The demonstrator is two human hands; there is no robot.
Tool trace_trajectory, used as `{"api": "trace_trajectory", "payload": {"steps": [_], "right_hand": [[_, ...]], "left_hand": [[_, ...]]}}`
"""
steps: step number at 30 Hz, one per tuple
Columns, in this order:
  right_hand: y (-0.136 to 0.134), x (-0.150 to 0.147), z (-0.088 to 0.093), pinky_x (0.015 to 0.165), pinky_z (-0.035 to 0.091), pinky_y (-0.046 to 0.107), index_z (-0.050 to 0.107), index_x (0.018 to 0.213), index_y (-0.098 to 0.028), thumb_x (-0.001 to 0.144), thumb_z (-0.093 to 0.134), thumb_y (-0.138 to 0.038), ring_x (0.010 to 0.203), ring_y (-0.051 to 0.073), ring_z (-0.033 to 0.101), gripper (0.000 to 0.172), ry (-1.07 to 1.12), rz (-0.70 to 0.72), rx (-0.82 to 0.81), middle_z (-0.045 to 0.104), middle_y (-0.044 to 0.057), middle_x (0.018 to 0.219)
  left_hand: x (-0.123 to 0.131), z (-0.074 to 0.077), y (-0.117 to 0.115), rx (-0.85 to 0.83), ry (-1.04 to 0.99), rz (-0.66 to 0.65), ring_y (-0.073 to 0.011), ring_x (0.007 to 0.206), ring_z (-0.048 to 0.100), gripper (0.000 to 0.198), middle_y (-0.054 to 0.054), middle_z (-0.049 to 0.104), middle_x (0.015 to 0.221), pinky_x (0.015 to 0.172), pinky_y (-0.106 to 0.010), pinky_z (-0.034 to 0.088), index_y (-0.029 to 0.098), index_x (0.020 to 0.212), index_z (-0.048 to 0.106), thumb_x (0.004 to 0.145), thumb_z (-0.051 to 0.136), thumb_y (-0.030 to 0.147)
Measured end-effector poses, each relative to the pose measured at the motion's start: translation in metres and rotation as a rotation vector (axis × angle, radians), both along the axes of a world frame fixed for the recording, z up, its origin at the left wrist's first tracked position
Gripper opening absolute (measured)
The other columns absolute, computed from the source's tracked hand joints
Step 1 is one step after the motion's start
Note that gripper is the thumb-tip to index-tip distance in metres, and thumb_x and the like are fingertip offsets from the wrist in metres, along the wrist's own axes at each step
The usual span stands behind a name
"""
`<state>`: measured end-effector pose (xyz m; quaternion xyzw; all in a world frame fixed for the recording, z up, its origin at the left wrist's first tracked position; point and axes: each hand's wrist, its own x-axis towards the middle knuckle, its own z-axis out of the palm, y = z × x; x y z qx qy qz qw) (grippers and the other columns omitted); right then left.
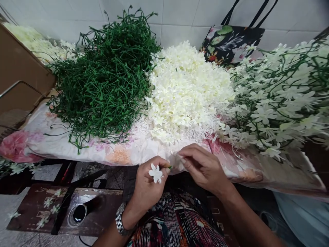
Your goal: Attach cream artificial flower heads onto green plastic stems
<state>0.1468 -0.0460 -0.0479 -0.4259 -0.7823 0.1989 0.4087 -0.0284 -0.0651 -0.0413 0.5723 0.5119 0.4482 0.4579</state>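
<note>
My left hand is closed in a pinch on a thin green stem, with a small white flower lying over its fingers. My right hand is closed beside it, fingertips pressed together on a small pale piece I cannot make out, at the stem's tip. Both hands hover at the near edge of a table covered with a floral cloth. Just beyond them lies a heap of loose white flowers. A tangled pile of bare green stems lies to the left of it.
Finished stems with white flowers pile up at the right. A dark floral bag leans on the tiled wall. A cardboard box stands at the left. Below left is a low wooden board with a round dark cup.
</note>
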Motion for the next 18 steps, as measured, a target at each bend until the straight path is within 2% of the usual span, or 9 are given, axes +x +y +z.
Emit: {"api": "trace_trajectory", "payload": {"steps": [2, 7, 9, 12, 13, 14, 16, 17, 18], "right_hand": [[0.002, 0.0, -0.005, 0.059, 0.049, 0.024, 0.061, 0.089, -0.016, 0.084, 0.05, -0.01, 0.069, 0.012, 0.059, 0.013, 0.008, 0.007, -0.004, 0.062, 0.005, 0.078], [0.008, 0.002, -0.005, 0.055, 0.046, 0.024, 0.061, 0.084, -0.016, 0.084, 0.052, -0.012, 0.064, 0.012, 0.058, 0.01, 0.05, -0.094, -0.011, 0.06, 0.002, 0.07], [0.003, 0.004, -0.002, 0.059, 0.047, 0.026, 0.061, 0.085, -0.018, 0.083, 0.053, -0.01, 0.067, 0.013, 0.058, 0.012, 0.06, -0.154, 0.069, 0.061, 0.002, 0.073], [-0.023, 0.008, -0.002, 0.075, 0.048, 0.035, 0.062, 0.095, -0.022, 0.077, 0.058, -0.007, 0.087, 0.019, 0.058, 0.024, 0.052, -0.255, 0.278, 0.062, 0.006, 0.094], [-0.036, 0.009, -0.005, 0.077, 0.048, 0.037, 0.062, 0.098, -0.024, 0.076, 0.059, -0.007, 0.091, 0.02, 0.058, 0.028, 0.019, -0.192, 0.259, 0.062, 0.006, 0.101], [-0.048, 0.01, -0.011, 0.075, 0.048, 0.034, 0.06, 0.101, -0.027, 0.078, 0.058, -0.008, 0.089, 0.018, 0.058, 0.029, -0.041, -0.022, 0.157, 0.062, 0.005, 0.101], [-0.065, 0.007, -0.032, 0.06, 0.049, 0.026, 0.064, 0.085, -0.025, 0.083, 0.054, -0.013, 0.069, 0.013, 0.058, 0.016, -0.104, 0.127, 0.064, 0.064, 0.001, 0.08], [-0.069, 0.003, -0.045, 0.054, 0.047, 0.023, 0.063, 0.076, -0.022, 0.085, 0.051, -0.014, 0.059, 0.01, 0.056, 0.017, -0.156, 0.206, -0.018, 0.061, -0.001, 0.068], [-0.069, -0.001, -0.06, 0.055, 0.048, 0.021, 0.062, 0.074, -0.02, 0.088, 0.048, -0.016, 0.058, 0.009, 0.056, 0.021, -0.297, 0.357, -0.251, 0.06, -0.002, 0.066]], "left_hand": [[-0.004, -0.004, -0.001, -0.008, -0.021, -0.011, -0.0108, 0.05, 0.048, 0.01, 0.001, 0.056, 0.055, 0.048, -0.021, 0.038, 0.015, 0.064, 0.06, 0.073, 0.056, 0.018], [-0.011, -0.014, 0.003, -0.052, -0.086, -0.017, -0.0092, 0.048, 0.046, 0.007, 0.003, 0.055, 0.054, 0.046, -0.019, 0.036, 0.016, 0.066, 0.063, 0.072, 0.059, 0.018], [-0.012, -0.015, 0.006, -0.055, -0.112, -0.018, -0.0091, 0.048, 0.047, 0.006, 0.003, 0.056, 0.054, 0.046, -0.018, 0.037, 0.016, 0.067, 0.063, 0.072, 0.06, 0.018], [-0.012, -0.014, 0.007, -0.074, -0.139, -0.02, -0.0091, 0.048, 0.049, 0.005, 0.002, 0.057, 0.054, 0.047, -0.018, 0.037, 0.016, 0.066, 0.064, 0.07, 0.061, 0.017], [-0.012, -0.013, 0.007, -0.089, -0.146, -0.019, -0.009, 0.048, 0.048, 0.005, 0.002, 0.057, 0.054, 0.046, -0.018, 0.037, 0.016, 0.065, 0.063, 0.069, 0.061, 0.017], [-0.011, -0.012, 0.007, -0.104, -0.154, -0.015, -0.0089, 0.047, 0.048, 0.005, 0.003, 0.056, 0.053, 0.046, -0.018, 0.037, 0.016, 0.064, 0.063, 0.069, 0.061, 0.017], [-0.01, -0.009, 0.007, -0.125, -0.173, -0.004, -0.0082, 0.046, 0.045, 0.005, 0.003, 0.054, 0.051, 0.044, -0.018, 0.035, 0.016, 0.063, 0.063, 0.068, 0.061, 0.017], [-0.009, -0.008, 0.007, -0.13, -0.183, 0.004, -0.0078, 0.045, 0.043, 0.005, 0.004, 0.053, 0.051, 0.044, -0.018, 0.034, 0.016, 0.063, 0.062, 0.068, 0.061, 0.017], [-0.009, -0.008, 0.007, -0.132, -0.189, 0.006, -0.0075, 0.045, 0.042, 0.005, 0.004, 0.053, 0.05, 0.043, -0.018, 0.032, 0.016, 0.064, 0.062, 0.068, 0.061, 0.017]]}}
